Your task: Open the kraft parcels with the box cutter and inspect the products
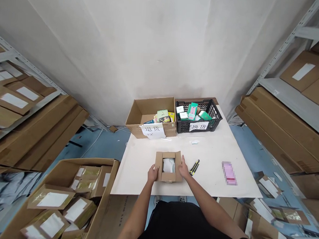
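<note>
A small cardboard box (168, 176) stands on the white tabletop in front of me, its flaps folded outward. Inside it lies something wrapped in whitish plastic (169, 165); what it is I cannot make out. My left hand (152, 173) grips the box's left side, with the thumb at the edge. On the opposite side my right hand (183, 168) holds the box, its index finger extended along the flap. Just right of that hand lies a yellow-and-black tool that looks like a utility knife (194, 167).
At the table's back are a cardboard carton (134, 129) and a black plastic basket (184, 127), both holding small packages. A pixelated pink item (229, 173) lies on the right. A large carton of parcels (115, 167) stands at left; shelves flank both sides.
</note>
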A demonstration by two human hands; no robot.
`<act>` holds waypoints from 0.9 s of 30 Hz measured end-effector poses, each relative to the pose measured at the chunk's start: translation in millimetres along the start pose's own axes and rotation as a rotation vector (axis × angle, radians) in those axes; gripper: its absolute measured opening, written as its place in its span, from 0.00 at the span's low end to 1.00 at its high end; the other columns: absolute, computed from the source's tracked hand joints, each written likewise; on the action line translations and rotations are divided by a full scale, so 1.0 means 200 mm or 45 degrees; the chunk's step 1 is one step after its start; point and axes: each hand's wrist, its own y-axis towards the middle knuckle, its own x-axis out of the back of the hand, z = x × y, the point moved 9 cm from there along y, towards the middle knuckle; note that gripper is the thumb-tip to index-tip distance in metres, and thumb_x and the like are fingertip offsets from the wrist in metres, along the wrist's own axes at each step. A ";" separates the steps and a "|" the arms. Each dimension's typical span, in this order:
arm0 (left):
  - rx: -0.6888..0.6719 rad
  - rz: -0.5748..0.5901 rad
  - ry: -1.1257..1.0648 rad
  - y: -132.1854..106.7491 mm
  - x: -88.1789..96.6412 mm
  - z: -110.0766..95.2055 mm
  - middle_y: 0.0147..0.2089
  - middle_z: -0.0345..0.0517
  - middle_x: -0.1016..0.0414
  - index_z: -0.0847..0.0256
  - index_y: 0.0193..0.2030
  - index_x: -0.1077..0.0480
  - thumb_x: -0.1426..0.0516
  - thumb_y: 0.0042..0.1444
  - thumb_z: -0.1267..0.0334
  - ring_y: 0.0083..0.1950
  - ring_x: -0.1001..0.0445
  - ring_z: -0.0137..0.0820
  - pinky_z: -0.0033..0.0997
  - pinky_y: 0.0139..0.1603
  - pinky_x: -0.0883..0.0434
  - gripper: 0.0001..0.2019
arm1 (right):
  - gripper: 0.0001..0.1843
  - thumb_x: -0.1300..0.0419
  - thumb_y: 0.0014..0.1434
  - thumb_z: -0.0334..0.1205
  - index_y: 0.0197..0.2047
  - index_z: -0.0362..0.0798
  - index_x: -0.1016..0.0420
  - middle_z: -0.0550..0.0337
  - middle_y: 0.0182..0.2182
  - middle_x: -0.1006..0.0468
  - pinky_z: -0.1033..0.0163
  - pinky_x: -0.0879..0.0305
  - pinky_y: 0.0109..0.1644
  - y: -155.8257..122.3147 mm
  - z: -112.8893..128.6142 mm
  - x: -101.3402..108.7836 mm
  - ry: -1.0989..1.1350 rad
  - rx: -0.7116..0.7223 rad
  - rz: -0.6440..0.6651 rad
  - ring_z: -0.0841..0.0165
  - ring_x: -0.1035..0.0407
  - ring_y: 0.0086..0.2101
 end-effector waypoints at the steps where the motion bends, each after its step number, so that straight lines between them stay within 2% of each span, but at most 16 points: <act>1: 0.021 -0.003 -0.009 0.00 0.00 0.01 0.56 0.52 0.17 0.58 0.68 0.33 0.52 0.72 0.54 0.56 0.19 0.39 0.34 0.53 0.26 0.23 | 0.47 0.48 0.63 0.35 0.82 0.52 0.62 0.54 0.67 0.29 0.54 0.35 0.68 -0.02 -0.01 0.03 -0.060 0.042 -0.060 0.61 0.32 0.64; 4: 0.040 -0.156 0.032 -0.01 0.06 0.00 0.66 0.58 0.25 0.61 0.74 0.42 0.49 0.70 0.56 0.64 0.24 0.42 0.38 0.59 0.27 0.28 | 0.35 0.47 0.65 0.33 0.75 0.56 0.37 0.57 0.74 0.40 0.50 0.46 0.75 -0.08 0.04 0.05 -0.386 0.253 -0.137 0.59 0.50 0.74; 6: -0.077 -0.279 0.127 -0.04 0.10 -0.08 0.73 0.58 0.34 0.58 0.71 0.38 0.47 0.68 0.61 0.70 0.30 0.43 0.39 0.64 0.30 0.25 | 0.26 0.47 0.66 0.30 0.64 0.54 0.22 0.57 0.77 0.45 0.47 0.54 0.77 -0.10 0.13 -0.01 -0.601 0.432 -0.050 0.57 0.61 0.76; 8: -0.245 -0.229 0.266 -0.07 0.06 -0.19 0.74 0.54 0.36 0.53 0.65 0.31 0.47 0.67 0.65 0.71 0.33 0.43 0.41 0.66 0.31 0.21 | 0.23 0.47 0.67 0.28 0.57 0.49 0.17 0.54 0.77 0.46 0.44 0.59 0.77 -0.09 0.20 -0.09 -0.750 0.545 0.088 0.55 0.64 0.77; 9: -0.301 -0.148 0.338 -0.08 0.00 -0.23 0.73 0.53 0.36 0.52 0.61 0.27 0.47 0.66 0.66 0.72 0.34 0.44 0.42 0.66 0.31 0.19 | 0.23 0.48 0.67 0.28 0.58 0.48 0.18 0.51 0.77 0.46 0.42 0.60 0.77 -0.08 0.23 -0.12 -0.806 0.549 0.143 0.55 0.63 0.77; 11: -0.333 0.011 0.455 -0.12 -0.11 -0.28 0.75 0.54 0.38 0.53 0.56 0.23 0.45 0.64 0.67 0.77 0.41 0.49 0.45 0.66 0.31 0.17 | 0.28 0.47 0.67 0.28 0.66 0.49 0.24 0.48 0.77 0.47 0.40 0.59 0.77 -0.03 0.26 -0.17 -0.895 0.470 0.203 0.54 0.62 0.77; 14: -0.334 0.096 0.473 -0.17 -0.20 -0.30 0.79 0.56 0.45 0.58 0.53 0.20 0.43 0.61 0.63 0.82 0.54 0.54 0.53 0.71 0.36 0.16 | 0.44 0.43 0.62 0.26 0.78 0.58 0.44 0.50 0.79 0.56 0.40 0.53 0.74 0.03 0.30 -0.19 -0.967 0.343 0.190 0.52 0.61 0.76; 15: -0.344 0.102 0.429 -0.17 -0.20 -0.30 0.80 0.55 0.45 0.59 0.53 0.19 0.43 0.62 0.61 0.82 0.55 0.54 0.55 0.73 0.38 0.16 | 0.48 0.41 0.61 0.25 0.79 0.61 0.49 0.50 0.80 0.59 0.40 0.51 0.73 0.05 0.32 -0.19 -0.979 0.323 0.173 0.51 0.60 0.76; 17: -0.354 0.108 0.294 -0.18 -0.18 -0.28 0.80 0.52 0.45 0.58 0.52 0.18 0.47 0.66 0.57 0.82 0.52 0.50 0.53 0.74 0.38 0.18 | 0.51 0.41 0.60 0.25 0.80 0.62 0.52 0.49 0.80 0.61 0.40 0.50 0.72 0.08 0.35 -0.18 -0.999 0.312 0.134 0.49 0.59 0.76; 20: -0.373 0.170 0.112 -0.17 -0.12 -0.23 0.79 0.47 0.43 0.56 0.42 0.16 0.47 0.69 0.52 0.81 0.48 0.45 0.47 0.74 0.37 0.19 | 0.48 0.41 0.61 0.26 0.80 0.61 0.50 0.50 0.80 0.62 0.36 0.59 0.74 0.15 0.41 -0.16 -1.024 0.325 0.072 0.46 0.66 0.76; 22: -0.434 0.259 0.054 -0.18 -0.11 -0.20 0.80 0.46 0.44 0.56 0.39 0.16 0.40 0.64 0.50 0.82 0.52 0.46 0.45 0.76 0.39 0.15 | 0.49 0.41 0.61 0.26 0.80 0.61 0.52 0.50 0.80 0.63 0.35 0.65 0.74 0.20 0.42 -0.16 -1.037 0.302 0.064 0.45 0.70 0.77; 23: -0.473 0.302 0.036 -0.20 -0.12 -0.19 0.81 0.46 0.47 0.57 0.41 0.16 0.34 0.58 0.50 0.83 0.55 0.47 0.46 0.76 0.40 0.13 | 0.50 0.40 0.61 0.27 0.80 0.61 0.54 0.49 0.80 0.62 0.34 0.65 0.74 0.23 0.41 -0.16 -1.045 0.264 0.081 0.44 0.70 0.77; 25: -0.537 0.351 0.019 -0.22 -0.16 -0.18 0.83 0.49 0.55 0.57 0.47 0.17 0.26 0.45 0.55 0.83 0.60 0.51 0.48 0.78 0.43 0.21 | 0.53 0.38 0.60 0.27 0.81 0.62 0.57 0.46 0.79 0.60 0.33 0.60 0.73 0.29 0.37 -0.15 -1.063 0.158 0.145 0.43 0.69 0.76; 27: -0.562 0.317 0.014 -0.25 -0.19 -0.17 0.84 0.50 0.61 0.57 0.49 0.18 0.22 0.38 0.60 0.83 0.62 0.53 0.50 0.79 0.45 0.28 | 0.55 0.37 0.60 0.27 0.81 0.63 0.59 0.43 0.79 0.59 0.33 0.55 0.72 0.33 0.32 -0.15 -1.076 0.052 0.205 0.42 0.67 0.76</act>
